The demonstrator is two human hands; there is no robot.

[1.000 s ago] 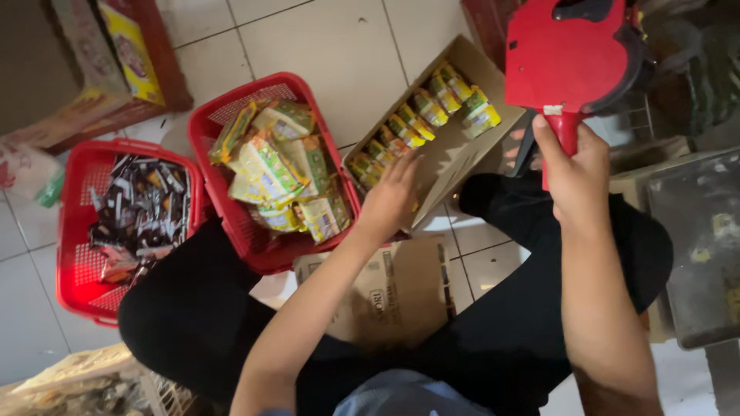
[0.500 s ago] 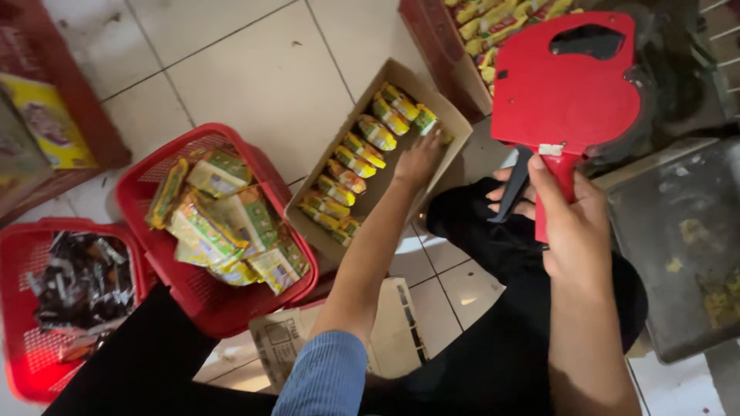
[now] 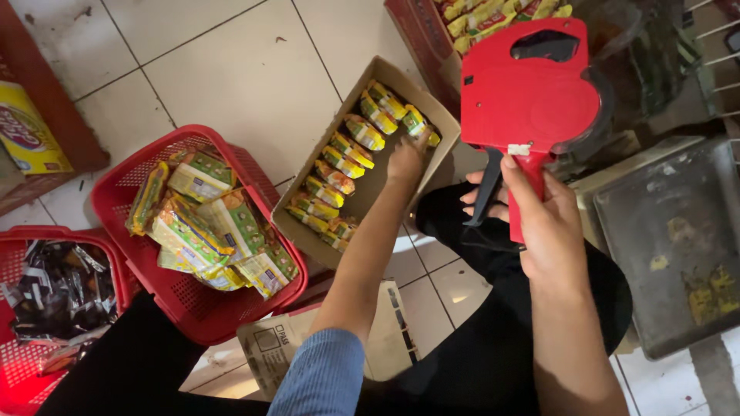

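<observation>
My right hand [image 3: 543, 223] grips the handle of a red price-label gun [image 3: 528, 100], held up over my lap. My left hand [image 3: 406, 158] reaches into an open cardboard box [image 3: 297, 229] on the tiled floor and rests on the small yellow-green packets [image 3: 339, 162] lined up inside; whether it grips a packet I cannot tell. My legs in black trousers fill the lower part of the view.
A red basket [image 3: 193, 308] of larger yellow-green packets sits left of the box. Another red basket [image 3: 23, 362] with dark sachets is at the far left. A flattened carton [image 3: 270, 343] lies by my knee. A grey metal tray [image 3: 671, 246] is on the right, a shelf box of packets [image 3: 493, 11] at top.
The view has shifted, sliding the baskets left and down in the picture. My left hand has reached further into the cardboard box, toward its far end. The label gun stays raised.
</observation>
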